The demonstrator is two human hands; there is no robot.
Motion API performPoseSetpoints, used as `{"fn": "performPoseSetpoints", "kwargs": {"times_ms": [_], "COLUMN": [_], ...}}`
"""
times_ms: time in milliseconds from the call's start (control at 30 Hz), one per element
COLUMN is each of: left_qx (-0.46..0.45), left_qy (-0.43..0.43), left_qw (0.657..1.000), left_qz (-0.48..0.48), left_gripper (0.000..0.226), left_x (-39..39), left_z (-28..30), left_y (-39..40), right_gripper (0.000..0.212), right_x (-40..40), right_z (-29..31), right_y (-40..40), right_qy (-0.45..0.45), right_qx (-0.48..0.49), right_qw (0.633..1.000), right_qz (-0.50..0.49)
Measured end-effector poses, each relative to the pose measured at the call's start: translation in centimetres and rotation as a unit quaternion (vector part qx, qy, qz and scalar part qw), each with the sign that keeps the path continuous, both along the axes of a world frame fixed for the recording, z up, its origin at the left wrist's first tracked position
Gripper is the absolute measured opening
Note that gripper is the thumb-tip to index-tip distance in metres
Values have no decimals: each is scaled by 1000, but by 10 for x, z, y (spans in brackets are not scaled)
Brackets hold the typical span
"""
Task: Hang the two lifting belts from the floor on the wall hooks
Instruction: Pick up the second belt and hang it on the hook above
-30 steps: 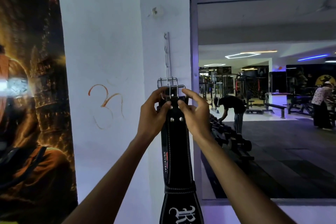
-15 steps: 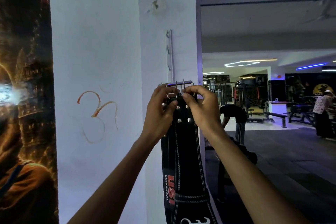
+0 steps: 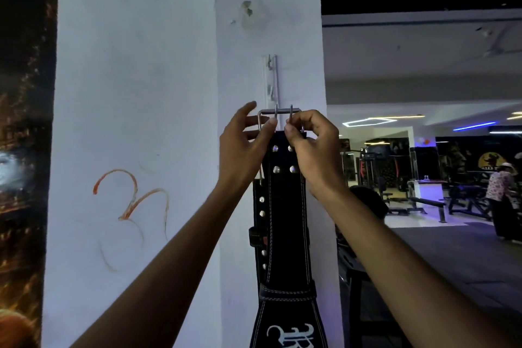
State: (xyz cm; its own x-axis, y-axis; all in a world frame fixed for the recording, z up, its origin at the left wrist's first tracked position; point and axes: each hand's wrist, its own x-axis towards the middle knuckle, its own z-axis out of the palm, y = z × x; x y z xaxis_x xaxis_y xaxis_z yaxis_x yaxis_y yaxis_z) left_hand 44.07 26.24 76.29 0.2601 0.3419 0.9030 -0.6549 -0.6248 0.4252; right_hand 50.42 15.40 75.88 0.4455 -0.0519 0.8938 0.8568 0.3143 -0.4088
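A black leather lifting belt (image 3: 285,234) with white stitching and metal studs hangs down along the white pillar. Its steel buckle (image 3: 278,114) is held up at the foot of the wall hook rail (image 3: 271,79). My left hand (image 3: 244,147) grips the buckle's left side with the fingertips. My right hand (image 3: 309,150) pinches the buckle's right prong and the belt's top edge. A second studded black belt (image 3: 259,223) shows partly behind the first, its top hidden by my left wrist.
The white pillar (image 3: 135,93) has an orange scrawl and a chipped hole (image 3: 248,13) above the rail. A dark poster (image 3: 22,150) covers the left wall. A large mirror (image 3: 423,150) to the right reflects gym machines and people.
Both hands have raised the belt's buckle higher, up to the lower end of the hook rail. The camera has moved closer to the pillar.
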Motion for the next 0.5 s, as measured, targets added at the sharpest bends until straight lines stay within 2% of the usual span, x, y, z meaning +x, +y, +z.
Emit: {"fn": "performPoseSetpoints", "kwargs": {"times_ms": [67, 200, 367, 500], "left_qx": [-6, -60, -65, -60], "left_qy": [0, -20, -12, -3], "left_qw": [1000, 998, 997, 997], "left_qz": [14, -25, 31, 48], "left_gripper": [31, 15, 20, 23], "left_x": [11, 26, 47, 62], "left_z": [15, 37, 56, 71], "left_y": [8, 15, 25, 30], "right_gripper": [10, 15, 46, 44], "right_x": [10, 26, 48, 67], "right_z": [15, 42, 62, 75], "right_y": [10, 24, 39, 47], "right_qy": [-1, -6, 50, 55], "right_qx": [10, 17, 34, 29], "right_qw": [1000, 1000, 997, 997], "right_qz": [-1, 4, 47, 43]}}
